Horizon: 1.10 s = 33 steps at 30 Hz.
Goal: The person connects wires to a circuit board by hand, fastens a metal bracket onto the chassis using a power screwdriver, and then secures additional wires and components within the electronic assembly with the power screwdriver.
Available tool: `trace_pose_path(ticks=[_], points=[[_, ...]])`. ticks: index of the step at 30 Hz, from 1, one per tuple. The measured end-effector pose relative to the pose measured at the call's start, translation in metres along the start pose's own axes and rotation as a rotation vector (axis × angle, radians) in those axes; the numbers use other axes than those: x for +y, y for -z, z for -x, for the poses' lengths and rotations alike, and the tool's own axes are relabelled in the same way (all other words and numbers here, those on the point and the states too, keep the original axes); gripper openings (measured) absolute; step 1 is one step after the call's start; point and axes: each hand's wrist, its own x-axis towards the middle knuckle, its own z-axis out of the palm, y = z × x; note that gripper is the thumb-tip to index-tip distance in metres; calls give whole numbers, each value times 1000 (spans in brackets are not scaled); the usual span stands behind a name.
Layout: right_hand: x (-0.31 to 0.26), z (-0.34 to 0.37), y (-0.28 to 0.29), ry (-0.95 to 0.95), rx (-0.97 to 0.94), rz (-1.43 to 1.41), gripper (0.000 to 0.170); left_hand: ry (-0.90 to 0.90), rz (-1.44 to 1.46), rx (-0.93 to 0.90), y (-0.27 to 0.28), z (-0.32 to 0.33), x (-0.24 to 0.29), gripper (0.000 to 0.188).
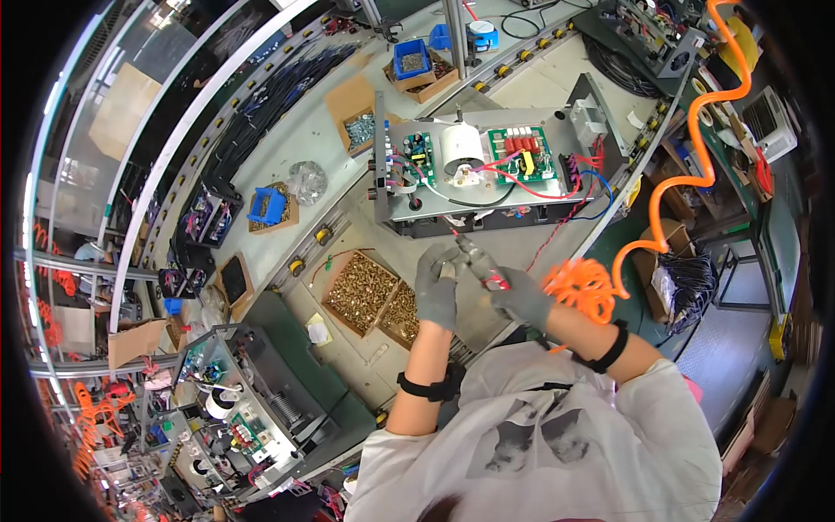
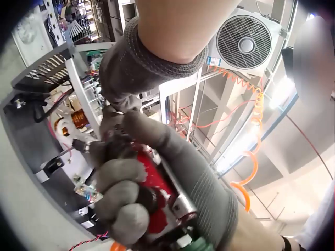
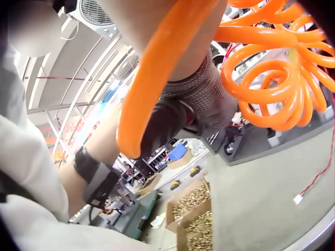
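Both hands wear grey gloves and are close together in front of an open metal chassis (image 1: 426,209). My right hand (image 1: 522,300) grips a red and silver air screwdriver (image 2: 157,183), its fingers curled round the body. The tool's front end points toward the chassis, with a thin bit (image 2: 65,152) at its tip. My left hand (image 1: 435,291) is bent beside the tool's front end, fingertips right at it; I cannot tell whether they pinch something small. The chassis carries a white cylinder (image 1: 462,148), green circuit boards (image 1: 522,155) and coloured wires.
A coiled orange air hose (image 1: 581,291) hangs beside the right forearm. Left of the hands are cartons of brass-coloured fittings (image 1: 358,291). A second chassis (image 1: 270,400) stands at lower left. A red twisted wire (image 1: 550,244) dangles from the nearer chassis over the bench.
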Motion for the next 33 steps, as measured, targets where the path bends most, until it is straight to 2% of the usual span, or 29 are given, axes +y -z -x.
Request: trace_pose_path(ticks=[1,3,5,6,8,13,16,18,22,24,25,27,30,33], points=[[-14,14,13,-71,-7,169,47,48,39,32,1,8,1,28],[-33,38,41,-25,7,475,52,90,75,68,2,17,8,27],[-32,61,68,186,69,809,56,255,85,45,1,22,11,28],[-46,78,73,110,59,850,56,266,82,57,3,23,5,28],[-64,103,81,22,26,904,58,288,164,-93,6,17,-13,30],[-74,133,92,54,47,993,53,333,223,-90,-28,24,-21,29],[-74,138,96,77,48,1037,51,299,281,-183,-24,24,-36,28],[-77,139,97,83,45,1053,51,279,327,-331,-25,26,-38,29],[-80,138,99,77,24,1051,52,219,281,-405,-28,30,-39,31],[-81,137,100,83,15,1050,52,177,181,-507,-28,31,-31,35],[-80,136,101,68,7,1055,52,178,184,-505,-30,32,-27,35],[-80,135,103,52,-5,1064,52,126,-102,-440,-34,34,-18,48],[-83,133,103,31,-15,1104,52,63,-228,-424,-38,36,-6,47],[-86,133,102,21,15,1150,51,80,-299,-359,-38,37,-6,46]])
